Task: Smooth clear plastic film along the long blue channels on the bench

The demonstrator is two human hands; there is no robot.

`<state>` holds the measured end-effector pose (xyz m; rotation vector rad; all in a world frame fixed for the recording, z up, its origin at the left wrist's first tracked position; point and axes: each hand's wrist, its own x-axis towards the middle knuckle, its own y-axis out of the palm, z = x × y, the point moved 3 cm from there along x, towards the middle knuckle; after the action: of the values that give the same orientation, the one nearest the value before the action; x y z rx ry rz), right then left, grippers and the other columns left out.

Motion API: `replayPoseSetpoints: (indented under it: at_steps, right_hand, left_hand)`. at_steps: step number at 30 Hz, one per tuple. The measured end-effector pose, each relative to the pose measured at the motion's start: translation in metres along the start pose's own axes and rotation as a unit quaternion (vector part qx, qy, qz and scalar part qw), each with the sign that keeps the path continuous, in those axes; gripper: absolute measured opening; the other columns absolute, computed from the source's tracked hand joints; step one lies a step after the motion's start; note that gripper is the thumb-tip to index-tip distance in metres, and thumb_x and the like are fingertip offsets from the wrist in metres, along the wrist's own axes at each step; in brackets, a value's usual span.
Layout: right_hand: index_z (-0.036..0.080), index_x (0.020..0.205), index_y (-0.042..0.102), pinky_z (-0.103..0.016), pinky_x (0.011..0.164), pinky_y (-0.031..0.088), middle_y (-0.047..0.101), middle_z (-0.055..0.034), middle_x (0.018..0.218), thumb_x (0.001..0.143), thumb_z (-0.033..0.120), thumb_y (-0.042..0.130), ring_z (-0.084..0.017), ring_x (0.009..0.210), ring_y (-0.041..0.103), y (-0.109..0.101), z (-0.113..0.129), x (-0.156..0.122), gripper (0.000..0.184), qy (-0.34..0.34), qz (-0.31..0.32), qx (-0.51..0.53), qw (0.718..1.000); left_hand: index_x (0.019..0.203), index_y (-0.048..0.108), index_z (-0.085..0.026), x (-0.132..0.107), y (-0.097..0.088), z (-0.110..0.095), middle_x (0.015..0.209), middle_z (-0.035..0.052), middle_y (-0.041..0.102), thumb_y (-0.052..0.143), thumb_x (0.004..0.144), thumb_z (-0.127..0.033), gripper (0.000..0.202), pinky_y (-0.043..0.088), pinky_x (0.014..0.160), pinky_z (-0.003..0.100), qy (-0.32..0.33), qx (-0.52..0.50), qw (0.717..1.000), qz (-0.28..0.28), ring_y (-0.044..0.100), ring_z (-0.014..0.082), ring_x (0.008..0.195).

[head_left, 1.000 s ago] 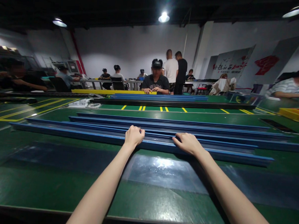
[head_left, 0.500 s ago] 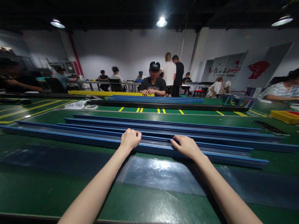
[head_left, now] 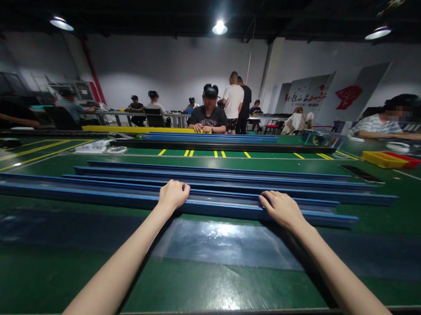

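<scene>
Several long blue rails lie side by side across a green table (head_left: 49,266). The nearest blue rail (head_left: 88,197) runs from the left edge to the right. My left hand (head_left: 173,195) is curled over its upper edge near the middle, fingers closed on it. My right hand (head_left: 281,209) lies on the same rail further right, fingers bent over its far edge. Behind it lie more blue rails (head_left: 216,177).
A person (head_left: 208,115) sits across the table at another stack of blue and yellow rails (head_left: 144,131). More people sit at left and right and stand behind. A yellow tray (head_left: 383,159) and a red one rest at the far right. Yellow lines mark the table.
My right hand has slid to the right along the nearest rail, away from my left hand. The view has shifted a little to the right.
</scene>
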<state>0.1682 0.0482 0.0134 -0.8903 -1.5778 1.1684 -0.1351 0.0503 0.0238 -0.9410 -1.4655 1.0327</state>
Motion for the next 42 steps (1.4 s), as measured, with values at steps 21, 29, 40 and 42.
replayPoseSetpoints:
  at_steps: [21, 29, 40, 42]
  right_hand:
    - [0.013, 0.086, 0.057, -0.030, 0.072, 0.031, 0.061, -0.0117, 0.087, 0.088, 0.032, 0.019, -0.020, 0.085, 0.053, -0.002, 0.059, 0.015, 0.043, -0.031, -0.030, -0.019, 0.999]
    - [0.014, 0.088, 0.056, -0.031, 0.072, 0.033, 0.061, -0.0109, 0.090, 0.089, 0.034, 0.019, -0.021, 0.087, 0.053, -0.003, 0.076, 0.018, 0.043, -0.047, -0.027, -0.006, 0.999]
    - [0.018, 0.100, 0.055, -0.026, 0.078, 0.034, 0.060, -0.0076, 0.100, 0.089, 0.039, 0.019, -0.016, 0.092, 0.054, -0.006, 0.031, 0.008, 0.043, -0.057, 0.002, 0.021, 0.998]
    - [0.018, 0.097, 0.055, -0.026, 0.076, 0.034, 0.061, -0.0068, 0.098, 0.089, 0.040, 0.018, -0.017, 0.090, 0.055, -0.004, 0.017, 0.005, 0.044, -0.033, 0.014, 0.010, 0.999]
  left_hand:
    - [0.086, 0.062, -0.016, -0.013, 0.000, -0.093, 0.089, 0.0076, 0.062, 0.033, 0.083, -0.022, 0.030, 0.041, 0.076, 0.030, 0.215, -0.035, 0.976, -0.006, 0.055, 0.0196, 0.086]
    - [0.091, 0.058, -0.015, -0.014, 0.012, -0.103, 0.091, 0.0085, 0.060, 0.034, 0.083, -0.026, 0.027, 0.041, 0.080, 0.031, 0.240, -0.050, 0.969, -0.007, 0.055, 0.0198, 0.088]
    - [0.086, 0.059, -0.015, -0.011, 0.011, -0.096, 0.085, 0.0077, 0.061, 0.034, 0.082, -0.027, 0.028, 0.041, 0.076, 0.029, 0.234, -0.048, 0.971, -0.017, 0.057, 0.0193, 0.084]
    - [0.086, 0.059, -0.016, -0.010, 0.010, -0.088, 0.085, 0.0073, 0.061, 0.034, 0.081, -0.027, 0.028, 0.041, 0.075, 0.029, 0.229, -0.041, 0.972, -0.020, 0.057, 0.0193, 0.084]
